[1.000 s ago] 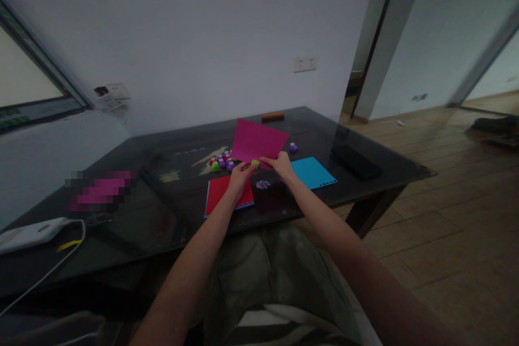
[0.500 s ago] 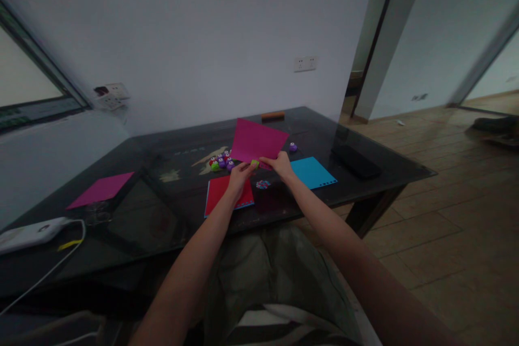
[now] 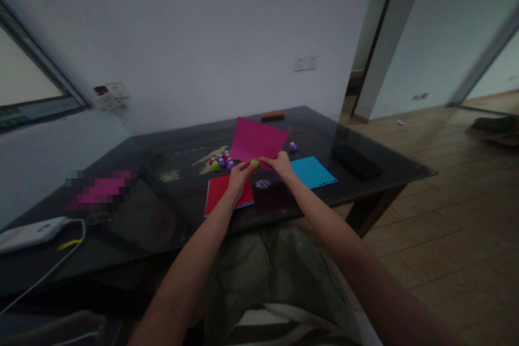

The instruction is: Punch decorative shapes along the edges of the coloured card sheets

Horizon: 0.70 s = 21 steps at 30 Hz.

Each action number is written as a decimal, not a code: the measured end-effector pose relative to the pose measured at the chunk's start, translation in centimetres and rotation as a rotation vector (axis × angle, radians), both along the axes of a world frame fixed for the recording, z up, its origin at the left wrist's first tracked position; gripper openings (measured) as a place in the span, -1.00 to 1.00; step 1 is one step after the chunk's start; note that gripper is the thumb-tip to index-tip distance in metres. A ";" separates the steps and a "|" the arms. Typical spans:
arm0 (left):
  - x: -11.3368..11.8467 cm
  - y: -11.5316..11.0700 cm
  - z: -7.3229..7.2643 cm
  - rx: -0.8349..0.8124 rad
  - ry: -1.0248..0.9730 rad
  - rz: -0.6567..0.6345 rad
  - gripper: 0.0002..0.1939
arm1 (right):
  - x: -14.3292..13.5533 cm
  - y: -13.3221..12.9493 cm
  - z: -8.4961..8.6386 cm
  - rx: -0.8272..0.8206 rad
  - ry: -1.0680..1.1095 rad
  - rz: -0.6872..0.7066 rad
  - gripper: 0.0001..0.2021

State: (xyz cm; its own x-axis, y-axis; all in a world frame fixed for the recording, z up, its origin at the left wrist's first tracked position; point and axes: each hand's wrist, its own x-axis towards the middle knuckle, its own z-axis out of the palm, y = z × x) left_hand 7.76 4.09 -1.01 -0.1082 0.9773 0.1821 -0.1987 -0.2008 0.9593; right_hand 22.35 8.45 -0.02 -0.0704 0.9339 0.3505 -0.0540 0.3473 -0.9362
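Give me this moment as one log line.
left hand: holds green piece | right hand: pinches raised magenta sheet | near hands: red sheet, blue sheet, clustered toys

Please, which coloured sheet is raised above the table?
The magenta sheet, held in the right hand; the red sheet, blue sheet and far-left pink sheet lie flat.

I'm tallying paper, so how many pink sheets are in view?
2. One pink sheet is held up, the right hand gripping its lower edge; the second pink sheet, pixelated, lies on the left of the table. Any beneath them would be hidden.
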 end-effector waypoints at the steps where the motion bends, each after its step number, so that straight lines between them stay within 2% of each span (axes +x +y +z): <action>1: 0.0 0.0 0.0 0.002 -0.001 0.000 -0.62 | 0.0 0.0 0.0 0.000 0.001 0.000 -0.64; 8: 0.1 -0.1 0.1 0.005 -0.016 0.008 -0.63 | 0.0 0.0 0.0 0.008 0.011 0.012 -0.63; 21: -0.3 0.8 -1.2 0.083 0.024 0.028 -0.65 | 0.1 -0.2 0.1 0.002 0.006 0.026 -0.63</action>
